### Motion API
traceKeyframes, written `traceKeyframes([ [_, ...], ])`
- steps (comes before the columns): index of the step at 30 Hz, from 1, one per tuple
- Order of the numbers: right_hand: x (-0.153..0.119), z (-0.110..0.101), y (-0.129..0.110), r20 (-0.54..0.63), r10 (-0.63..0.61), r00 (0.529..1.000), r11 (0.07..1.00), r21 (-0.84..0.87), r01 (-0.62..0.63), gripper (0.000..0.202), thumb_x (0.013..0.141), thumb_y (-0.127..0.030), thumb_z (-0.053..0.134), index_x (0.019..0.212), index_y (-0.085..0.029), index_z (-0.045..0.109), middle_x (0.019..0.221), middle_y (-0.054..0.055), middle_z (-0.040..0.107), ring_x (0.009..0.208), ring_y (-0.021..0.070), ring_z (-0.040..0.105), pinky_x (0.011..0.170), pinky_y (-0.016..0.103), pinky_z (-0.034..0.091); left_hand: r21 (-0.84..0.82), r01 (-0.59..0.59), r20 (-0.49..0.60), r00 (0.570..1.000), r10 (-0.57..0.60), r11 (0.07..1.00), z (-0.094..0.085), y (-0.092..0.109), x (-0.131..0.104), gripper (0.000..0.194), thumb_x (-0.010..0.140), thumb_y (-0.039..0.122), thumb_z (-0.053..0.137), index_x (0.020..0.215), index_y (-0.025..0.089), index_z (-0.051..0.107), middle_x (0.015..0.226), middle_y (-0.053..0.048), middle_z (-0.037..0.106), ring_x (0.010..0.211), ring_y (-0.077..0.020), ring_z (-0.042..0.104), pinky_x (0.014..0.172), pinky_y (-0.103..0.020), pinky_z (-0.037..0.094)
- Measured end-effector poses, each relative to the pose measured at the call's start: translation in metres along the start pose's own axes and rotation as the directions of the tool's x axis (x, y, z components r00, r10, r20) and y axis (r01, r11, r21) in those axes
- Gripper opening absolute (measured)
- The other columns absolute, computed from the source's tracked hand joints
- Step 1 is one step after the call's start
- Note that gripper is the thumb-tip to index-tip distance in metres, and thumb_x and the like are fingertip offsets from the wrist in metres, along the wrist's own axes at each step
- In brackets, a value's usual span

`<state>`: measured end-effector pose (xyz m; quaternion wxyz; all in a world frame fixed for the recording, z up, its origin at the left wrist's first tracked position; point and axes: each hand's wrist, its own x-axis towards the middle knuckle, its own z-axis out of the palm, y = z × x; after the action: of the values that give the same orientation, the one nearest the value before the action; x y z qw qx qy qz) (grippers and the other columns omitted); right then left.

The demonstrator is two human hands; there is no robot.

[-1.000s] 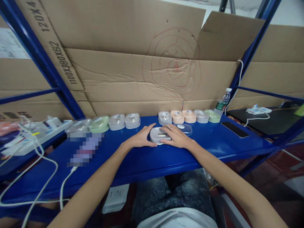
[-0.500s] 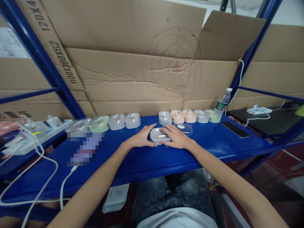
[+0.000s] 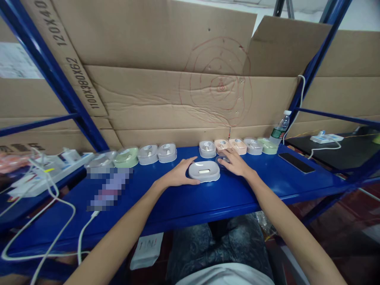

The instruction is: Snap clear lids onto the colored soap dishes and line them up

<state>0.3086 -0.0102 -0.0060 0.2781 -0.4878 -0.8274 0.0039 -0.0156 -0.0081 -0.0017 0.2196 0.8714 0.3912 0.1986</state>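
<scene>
In front of me on the blue shelf stands a grey oval box without its cover, a pale bar-shaped piece in its middle. My left hand wraps round the left end of this box, thumb along the front and fingers behind. To the right of the box, my right hand is on a clear lid, its fingers reaching over the far side and its thumb at the near left. Much of the lid is hidden beneath the right hand.
Similar lidded boxes line the back: a grey one, a green one and several more. A water bottle and a black phone are at the right. White cables and a blurred-out device lie left.
My right hand has left the grey box and moved right onto the clear lid. My left hand has stayed at the box's left end.
</scene>
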Motion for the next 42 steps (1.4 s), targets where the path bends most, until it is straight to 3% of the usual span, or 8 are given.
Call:
traceKeyframes([
  [6,-0.002,-0.001,0.018,0.075,0.045,0.996,0.998,-0.036,-0.042,0.041,0.102,-0.047,0.064,0.137,-0.026,0.071,0.142,0.014,0.067,0.136,0.0366,0.058,0.117,0.057,0.044,0.020,-0.043,-0.039,0.998,0.044,0.999,0.002,0.001,0.002,0.113,0.074,0.068,0.087,0.165,0.020,0.041,0.167,-0.016,0.047,0.153,-0.0451,0.042,0.128,-0.059,0.032],
  [11,-0.007,0.000,0.025,0.093,0.095,0.991,0.994,-0.056,-0.090,0.066,0.081,-0.039,0.086,0.144,-0.029,0.068,0.138,0.014,0.069,0.130,0.0390,0.064,0.109,0.054,0.051,0.018,-0.065,-0.062,0.996,0.066,0.998,0.003,0.003,0.003,0.109,0.074,0.066,0.088,0.163,0.021,0.044,0.163,-0.016,0.051,0.148,-0.0438,0.047,0.124,-0.058,0.037],
  [14,-0.007,-0.002,0.025,0.041,0.119,0.992,0.991,-0.061,-0.117,0.067,0.077,-0.042,0.090,0.140,-0.028,0.071,0.131,0.014,0.071,0.124,0.0388,0.066,0.107,0.054,0.052,0.023,-0.075,-0.076,0.994,0.077,0.997,0.005,0.004,0.003,0.107,0.074,0.066,0.088,0.162,0.021,0.046,0.161,-0.016,0.054,0.146,-0.0432,0.050,0.122,-0.057,0.040],
  [18,-0.004,-0.009,0.016,-0.121,0.160,0.980,0.985,-0.047,-0.167,0.066,0.088,-0.058,0.081,0.142,-0.022,0.069,0.137,0.019,0.069,0.133,0.0430,0.061,0.113,0.062,0.048,0.016,-0.084,-0.087,0.993,0.085,0.996,0.006,0.002,0.003,0.105,0.074,0.065,0.089,0.161,0.022,0.047,0.159,-0.016,0.055,0.144,-0.0425,0.053,0.121,-0.057,0.041],
  [21,-0.001,-0.008,0.002,-0.219,0.049,0.974,0.992,0.126,-0.022,0.058,0.095,-0.059,0.075,0.143,-0.027,0.070,0.142,0.013,0.070,0.136,0.0361,0.062,0.116,0.058,0.049,0.005,-0.081,-0.092,0.992,0.081,0.997,0.008,0.001,0.004,0.106,0.074,0.065,0.089,0.161,0.022,0.047,0.159,-0.017,0.055,0.145,-0.0442,0.052,0.121,-0.059,0.041],
  [26,0.000,0.010,-0.026,-0.259,-0.181,0.949,0.884,0.380,0.273,0.050,0.091,-0.050,0.084,0.137,-0.032,0.075,0.140,0.009,0.071,0.130,0.0304,0.069,0.117,0.055,0.051,-0.057,-0.102,-0.088,0.991,0.097,0.993,0.015,0.003,0.006,0.110,0.074,0.063,0.090,0.163,0.021,0.041,0.163,-0.018,0.051,0.146,-0.0425,0.052,0.123,-0.059,0.040],
  [32,-0.002,0.031,-0.041,-0.231,-0.292,0.928,0.849,0.384,0.363,0.054,0.087,-0.048,0.088,0.136,-0.031,0.076,0.141,0.011,0.071,0.125,0.0299,0.072,0.111,0.051,0.057,-0.078,-0.083,-0.096,0.993,0.075,0.994,0.021,0.000,0.008,0.112,0.071,0.061,0.092,0.164,0.023,0.041,0.167,-0.018,0.046,0.152,-0.0446,0.045,0.126,-0.062,0.036],
  [42,-0.001,0.035,-0.040,-0.245,-0.342,0.907,0.857,0.316,0.408,0.053,0.087,-0.051,0.087,0.134,-0.029,0.077,0.143,0.012,0.071,0.127,0.0307,0.071,0.112,0.052,0.055,-0.106,-0.066,-0.089,0.994,0.057,0.992,0.020,0.001,0.007,0.117,0.070,0.062,0.093,0.166,0.022,0.039,0.169,-0.019,0.045,0.155,-0.0451,0.043,0.127,-0.061,0.036],
])
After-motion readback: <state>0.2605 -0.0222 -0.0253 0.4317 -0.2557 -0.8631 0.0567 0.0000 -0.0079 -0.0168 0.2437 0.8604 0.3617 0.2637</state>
